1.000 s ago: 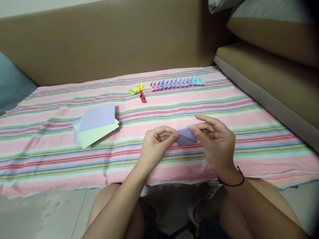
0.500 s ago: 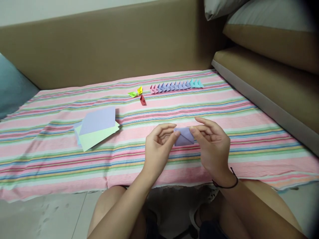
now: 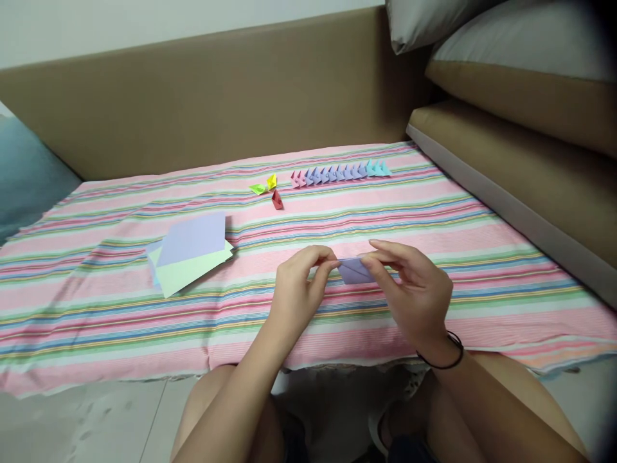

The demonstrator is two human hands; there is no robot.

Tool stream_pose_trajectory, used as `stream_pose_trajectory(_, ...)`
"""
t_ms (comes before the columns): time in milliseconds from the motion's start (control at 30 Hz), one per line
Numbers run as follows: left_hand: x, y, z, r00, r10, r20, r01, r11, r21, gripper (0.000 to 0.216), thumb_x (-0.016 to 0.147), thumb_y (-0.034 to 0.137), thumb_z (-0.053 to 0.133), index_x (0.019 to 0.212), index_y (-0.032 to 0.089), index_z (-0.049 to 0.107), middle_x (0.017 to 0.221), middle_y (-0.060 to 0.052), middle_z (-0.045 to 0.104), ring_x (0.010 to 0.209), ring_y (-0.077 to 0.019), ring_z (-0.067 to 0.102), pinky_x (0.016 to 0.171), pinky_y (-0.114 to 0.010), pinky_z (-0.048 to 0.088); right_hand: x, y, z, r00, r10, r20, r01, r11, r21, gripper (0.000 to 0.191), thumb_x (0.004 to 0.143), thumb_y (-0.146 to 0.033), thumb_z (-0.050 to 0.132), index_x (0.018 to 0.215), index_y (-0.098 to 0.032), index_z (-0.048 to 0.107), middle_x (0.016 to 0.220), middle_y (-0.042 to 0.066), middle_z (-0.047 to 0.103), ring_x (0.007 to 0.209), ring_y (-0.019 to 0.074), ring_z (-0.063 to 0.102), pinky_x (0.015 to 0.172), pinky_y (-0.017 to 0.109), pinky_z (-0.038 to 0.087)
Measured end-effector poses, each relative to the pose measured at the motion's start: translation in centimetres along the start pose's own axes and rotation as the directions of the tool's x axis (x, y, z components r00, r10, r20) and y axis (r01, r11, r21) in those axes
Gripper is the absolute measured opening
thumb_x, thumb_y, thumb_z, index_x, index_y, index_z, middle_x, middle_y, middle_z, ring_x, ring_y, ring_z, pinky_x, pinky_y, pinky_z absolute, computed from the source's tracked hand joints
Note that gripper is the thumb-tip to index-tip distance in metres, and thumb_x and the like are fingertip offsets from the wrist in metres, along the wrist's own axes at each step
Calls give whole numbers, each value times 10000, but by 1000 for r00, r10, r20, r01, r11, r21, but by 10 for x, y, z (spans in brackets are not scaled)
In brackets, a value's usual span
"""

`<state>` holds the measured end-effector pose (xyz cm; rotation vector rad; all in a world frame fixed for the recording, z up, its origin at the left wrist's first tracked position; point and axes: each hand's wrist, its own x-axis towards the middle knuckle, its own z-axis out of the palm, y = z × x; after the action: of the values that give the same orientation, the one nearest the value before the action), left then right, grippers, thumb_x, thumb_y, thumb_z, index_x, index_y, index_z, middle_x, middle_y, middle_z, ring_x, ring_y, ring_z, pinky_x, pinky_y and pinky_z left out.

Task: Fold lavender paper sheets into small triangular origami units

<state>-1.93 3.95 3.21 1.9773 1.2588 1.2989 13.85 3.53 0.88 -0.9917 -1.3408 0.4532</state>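
A small folded purple paper [image 3: 354,271] is pinched between both my hands just above the striped cloth [image 3: 96,308]. My left hand [image 3: 299,289] grips its left end with thumb and fingers closed. My right hand [image 3: 414,292], with a black band at the wrist, holds the right end between thumb and forefinger, the other fingers loosely curled. A row of several folded pink, purple and blue paper pieces [image 3: 340,172] lies at the back of the cloth.
A stack of flat purple and pale green paper sheets [image 3: 190,251] lies to the left. Small folded yellow-green [image 3: 264,185] and red [image 3: 276,200] pieces sit behind. Brown cushions [image 3: 520,167] rise on the right, a brown backrest [image 3: 193,96] behind. My knees are below the cloth's edge.
The purple paper has been flattened into a narrower shape and both hands have drawn closer together around it. The view has shifted slightly downward.
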Motion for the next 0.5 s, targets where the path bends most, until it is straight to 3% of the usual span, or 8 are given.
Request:
stream_pose_trajectory(167, -3, -5, 5, 996, 90, -19, -86, 983, 161, 121, 870, 178, 481, 804, 216, 576, 746, -27, 600, 713, -158, 549, 687, -261, 403, -2, -1, 0, 1000, 1, 19, -1, 1000, 5, 259, 783, -193, 682, 1026, -284, 682, 824, -15, 719, 762, 179, 675, 757, 368, 567)
stream_pose_trajectory(300, -2, -5, 6, 998, 66, -12, -63, 981, 182, 136, 869, 156, 448, 798, 216, 548, 731, -27, 579, 698, -162, 529, 665, -268, 396, -2, -1, 1, 1000, 13, 19, -13, 1000, 16, 245, 783, -199, 683, 1015, -278, 683, 822, -13, 722, 757, 179, 679, 754, 364, 566)
stream_pose_trajectory(400, -1, -4, 6, 1000, 7, -14, -6, 995, 103, 131, 866, 160, 456, 782, 211, 543, 724, -20, 581, 690, -155, 530, 667, -269, 405, -1, -1, 2, 999, 34, 12, -35, 996, 77, 242, 782, -206, 685, 1016, -270, 681, 812, -10, 723, 748, 177, 681, 736, 354, 568)
stream_pose_trajectory(500, -2, -2, 8, 996, -86, -38, 81, 990, -116, 81, 857, 189, 513, 790, 200, 559, 767, -24, 605, 739, -150, 571, 707, -269, 439, 0, -1, 3, 996, 86, 13, -87, 986, 142, 249, 778, -204, 689, 1019, -263, 675, 794, -10, 718, 722, 167, 682, 689, 322, 575)
